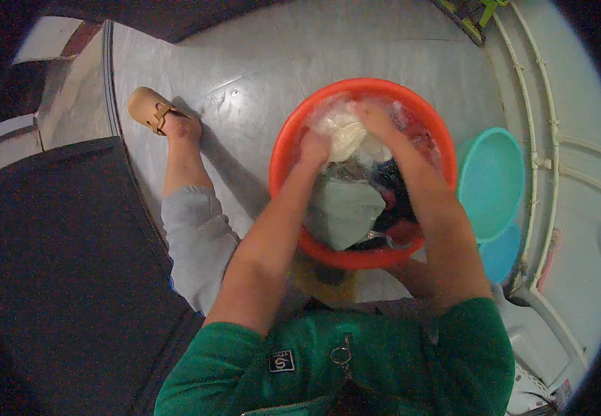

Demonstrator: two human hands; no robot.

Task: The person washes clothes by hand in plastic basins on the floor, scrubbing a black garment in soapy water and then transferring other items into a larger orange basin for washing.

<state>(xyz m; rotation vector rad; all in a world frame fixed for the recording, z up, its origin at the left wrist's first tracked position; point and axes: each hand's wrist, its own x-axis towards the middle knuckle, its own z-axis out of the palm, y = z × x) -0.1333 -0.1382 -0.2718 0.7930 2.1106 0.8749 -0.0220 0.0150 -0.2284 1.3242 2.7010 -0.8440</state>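
A red plastic tub (284, 130) on the floor in front of me holds water and several wet clothes. My left hand (315, 145) grips the left side of a cream-coloured cloth (346, 134), and my right hand (377, 118) has hold of its upper right side. Both hands are blurred and their fingers are partly lost in the cloth and water. Nearer to me lies a pale green garment (344, 205), partly over dark clothing (396, 200). Reddish fabric (417, 127) shows along the tub's right side.
A turquoise basin (493, 184) leans beside the tub on the right, with a blue basin (500, 255) partly behind it. Pale pipes (529, 104) run along the wall. My foot in a tan clog (147, 106) rests on the grey floor (259, 67) at left.
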